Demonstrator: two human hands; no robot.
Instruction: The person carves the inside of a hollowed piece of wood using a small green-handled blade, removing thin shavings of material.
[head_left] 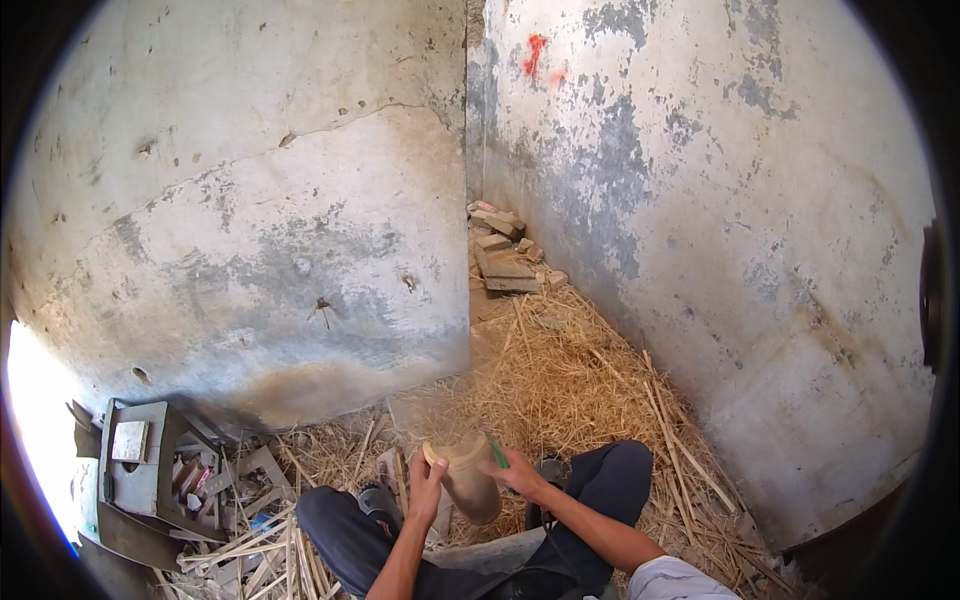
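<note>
A dusty tan vessel, shaped like a tall pot or vase, is tilted between my knees, its wide end away from me. My left hand is closed around its left side near the wide end, where a yellowish edge shows by the fingertips. At its right side my right hand grips a small green tool, mostly hidden by the fingers; its kind cannot be made out. A haze of dust hangs over the vessel's far end.
Loose straw covers the floor ahead and right. Broken bricks are piled in the far corner. A battered grey cabinet with rubble stands at left. Sticks lie beside my left leg. Peeling walls rise ahead and right.
</note>
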